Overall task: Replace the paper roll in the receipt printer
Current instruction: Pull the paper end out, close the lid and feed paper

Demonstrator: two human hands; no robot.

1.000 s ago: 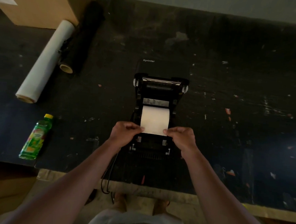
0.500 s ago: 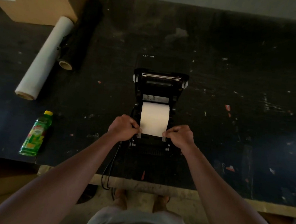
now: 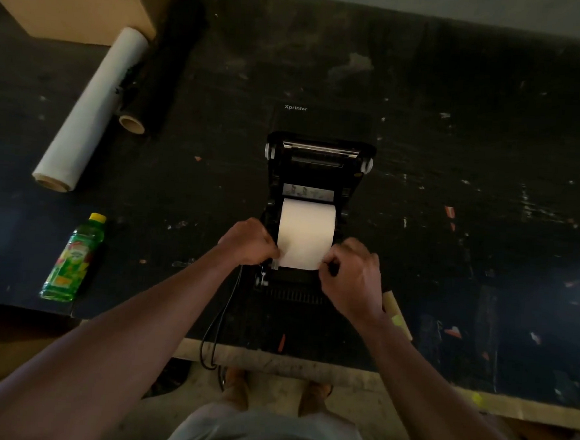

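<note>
Here the paper roll [image 3: 306,229] sits in the open bay of the receipt printer [image 3: 314,201], lid [image 3: 320,153] tilted back. The left hand [image 3: 249,242] and right hand [image 3: 349,279] each pinch a near corner of the free paper edge. Judged best practice: draw the sheet square and evenly toward the front slot, avoiding skew, before closing the lid. The bay holds only this roll

The black Xprinter receipt printer [image 3: 319,173] sits near the table's front edge, lid open and tipped back. A white paper roll [image 3: 307,228] lies in its bay, loose end drawn forward.
</note>
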